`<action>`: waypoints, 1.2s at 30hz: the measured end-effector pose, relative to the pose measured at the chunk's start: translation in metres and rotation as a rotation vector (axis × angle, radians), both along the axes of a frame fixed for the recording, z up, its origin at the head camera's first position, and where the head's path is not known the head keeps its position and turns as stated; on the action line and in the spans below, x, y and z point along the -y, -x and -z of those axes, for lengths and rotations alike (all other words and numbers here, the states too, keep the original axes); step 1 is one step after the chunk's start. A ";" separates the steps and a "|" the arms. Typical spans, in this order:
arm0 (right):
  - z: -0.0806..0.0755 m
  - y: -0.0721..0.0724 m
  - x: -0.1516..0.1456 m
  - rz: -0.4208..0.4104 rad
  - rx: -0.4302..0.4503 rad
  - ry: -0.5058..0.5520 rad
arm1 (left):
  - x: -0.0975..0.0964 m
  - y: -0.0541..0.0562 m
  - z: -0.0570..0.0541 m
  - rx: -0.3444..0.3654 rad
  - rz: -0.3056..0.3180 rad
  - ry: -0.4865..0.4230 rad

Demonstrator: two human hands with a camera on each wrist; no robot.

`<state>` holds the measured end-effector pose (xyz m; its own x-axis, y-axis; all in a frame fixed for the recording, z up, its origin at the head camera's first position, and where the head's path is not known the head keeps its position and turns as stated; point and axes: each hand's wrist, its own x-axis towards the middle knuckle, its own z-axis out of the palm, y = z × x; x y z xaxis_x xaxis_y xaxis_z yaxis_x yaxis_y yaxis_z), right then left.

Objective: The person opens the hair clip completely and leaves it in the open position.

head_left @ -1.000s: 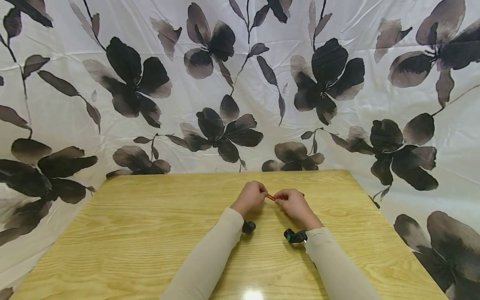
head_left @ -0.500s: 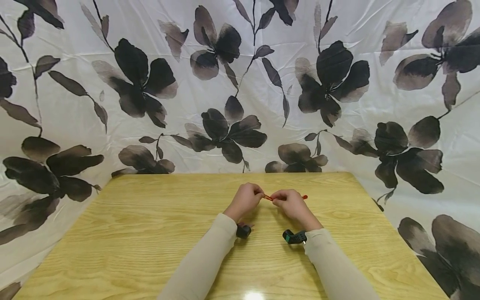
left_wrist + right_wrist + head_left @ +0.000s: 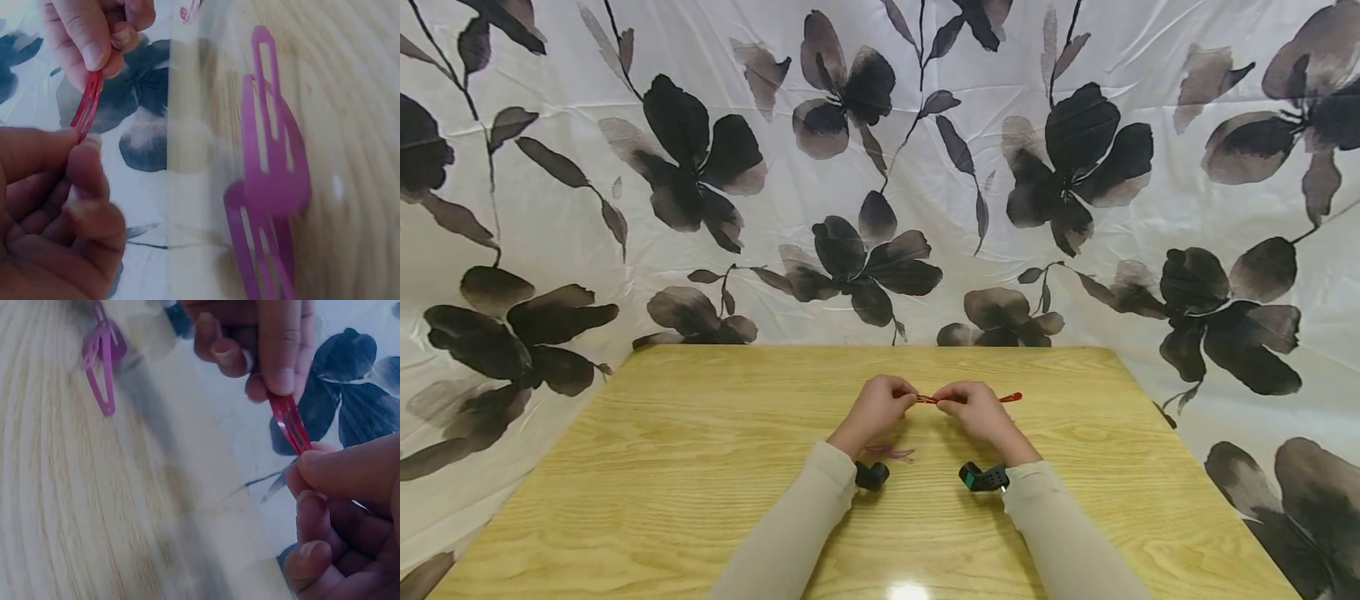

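A red snap hair clip (image 3: pixel 88 107) is stretched between both hands, its slotted metal frame showing in each wrist view. My left hand (image 3: pixel 880 406) pinches one end between thumb and index finger. The other end is in the thumb-and-finger pinch of my right hand (image 3: pixel 979 410); the remaining fingers of both hands are curled loosely. Two purple snap hair clips (image 3: pixel 275 181) lie overlapping on the table, close by the left wrist in the head view. Just past the right hand, a second red clip-like piece (image 3: pixel 1011 397) pokes out.
The wooden table (image 3: pixel 700 467) has its far edge beyond the hands, against a white cloth (image 3: pixel 955 50) printed with dark flowers. A black wrist camera (image 3: pixel 872 476) hangs under the left wrist, another black camera (image 3: pixel 983 477) under the right.
The left hand has shifted left and slightly nearer, uncovering the purple hair clips. The right hand has moved a little left, and more of the red piece beyond it shows. Both pinches stay.
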<state>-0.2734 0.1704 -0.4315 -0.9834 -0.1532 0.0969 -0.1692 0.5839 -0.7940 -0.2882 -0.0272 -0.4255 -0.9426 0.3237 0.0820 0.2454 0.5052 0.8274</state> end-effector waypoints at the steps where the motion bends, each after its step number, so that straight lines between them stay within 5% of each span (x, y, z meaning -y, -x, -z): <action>1: 0.000 0.000 0.001 -0.003 0.000 0.001 | 0.002 -0.001 0.001 0.017 0.008 -0.016; 8: 0.000 -0.002 0.009 -0.036 0.004 0.044 | 0.016 -0.006 0.005 0.081 0.025 -0.068; 28: 0.000 -0.012 0.034 -0.146 0.038 0.137 | 0.049 -0.017 0.005 0.028 0.046 -0.058; 36: 0.000 -0.015 0.040 -0.165 0.045 0.150 | 0.057 -0.021 0.008 0.083 0.033 -0.098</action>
<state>-0.2581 0.1302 -0.4318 -0.9500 -0.3000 0.0869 -0.2150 0.4263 -0.8787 -0.2677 -0.0838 -0.4332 -0.9365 0.3488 0.0369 0.1892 0.4135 0.8906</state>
